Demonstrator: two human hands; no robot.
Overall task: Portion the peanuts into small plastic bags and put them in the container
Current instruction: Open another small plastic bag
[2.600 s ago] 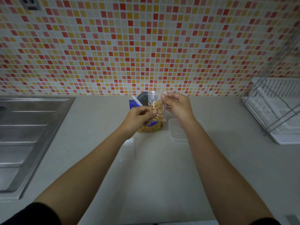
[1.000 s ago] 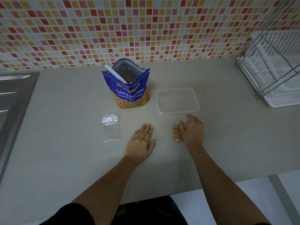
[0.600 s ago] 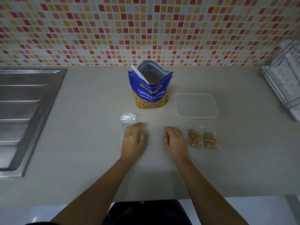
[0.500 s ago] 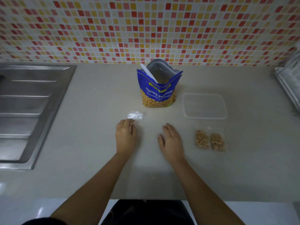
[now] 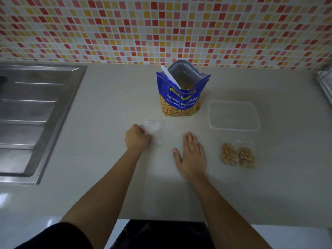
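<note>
Left hand (image 5: 137, 137) is pinching the empty bag (image 5: 154, 131), grip curled; right hand (image 5: 191, 155) is lying flat, empty, on the surface (image 5: 100, 164).

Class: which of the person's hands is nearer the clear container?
Right. The right hand lies flat left of the container, nearer the person; the left hand is farther left, gripping the empty bag.

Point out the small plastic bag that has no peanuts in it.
The clear bag gripped by the left hand: it is empty, while the two bags near the container hold peanuts.
</note>
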